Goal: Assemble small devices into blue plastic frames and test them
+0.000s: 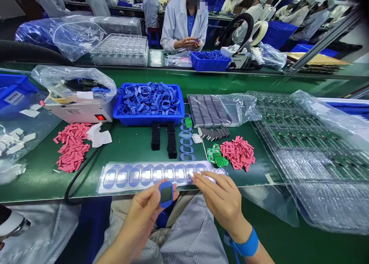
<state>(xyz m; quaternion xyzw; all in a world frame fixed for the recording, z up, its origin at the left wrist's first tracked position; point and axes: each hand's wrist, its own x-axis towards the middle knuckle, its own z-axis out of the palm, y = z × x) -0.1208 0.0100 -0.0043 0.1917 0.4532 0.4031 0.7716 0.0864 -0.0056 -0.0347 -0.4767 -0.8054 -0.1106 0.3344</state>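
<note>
While holding a little blue case (166, 195) with a dark screen in the left hand (144, 208), holding the right hand (223, 200) out at the right end of a pale strip of blue-edged ovals (146, 174). Got the left grip pinched on that case, right by the near edge of the green worktop (129, 145). Honestly can't tell about the right grip: could be touching the strip, could be just above it. Wearing a blue wristband (248, 244) on that arm, btw. Past the strip, also seeing two stacks of black pieces (172, 141), a blue tray (144, 121) heaped with blue frames (152, 97), and green circuit boards (220, 160) just beside some red pieces (238, 153).
</note>
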